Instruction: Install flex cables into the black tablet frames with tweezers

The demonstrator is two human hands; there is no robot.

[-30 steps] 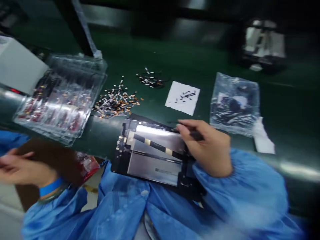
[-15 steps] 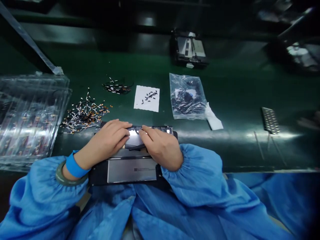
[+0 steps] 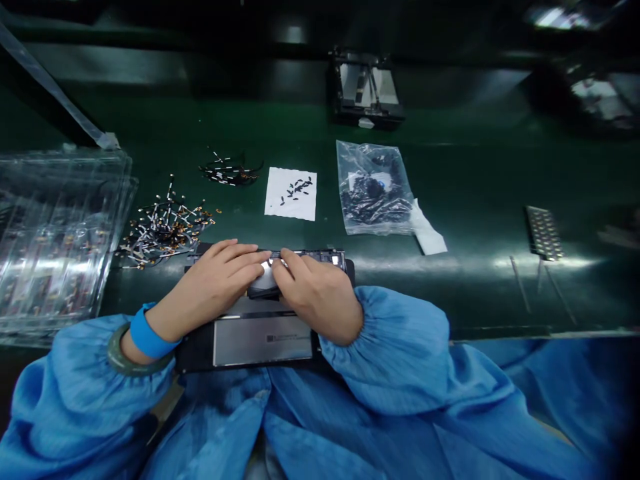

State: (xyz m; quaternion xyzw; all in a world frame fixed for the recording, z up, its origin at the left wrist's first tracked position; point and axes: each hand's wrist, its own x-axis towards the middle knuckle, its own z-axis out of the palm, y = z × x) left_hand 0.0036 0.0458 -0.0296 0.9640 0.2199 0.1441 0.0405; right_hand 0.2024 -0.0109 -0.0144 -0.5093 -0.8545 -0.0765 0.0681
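Note:
An opened flat electronic device (image 3: 320, 363), with a black frame and a wide silver battery-like panel (image 3: 263, 339), lies close to my body. My left hand (image 3: 220, 273) rests over its far left part, fingers together and bent at the far edge. Beside it, my right hand (image 3: 320, 290) has its fingers curled down at the middle of that edge. The fingertips of both hands almost meet there. Any small part under them is hidden. A silver-and-black piece (image 3: 263, 283) shows between the hands.
Loose flex cables (image 3: 167, 230) lie left, with dark cables (image 3: 230, 173) behind. Small black pieces lie on white paper (image 3: 275, 207). Beyond are a plastic bag (image 3: 375, 193), white strip (image 3: 427, 230) and black fixture (image 3: 367, 90). Clear trays (image 3: 55, 240) stand left; a parts strip (image 3: 544, 233) lies right.
My left fingertips have shifted slightly right along the far edge, and my right fingertips slightly left, so the gap between them is narrower. The camera view has shifted a little.

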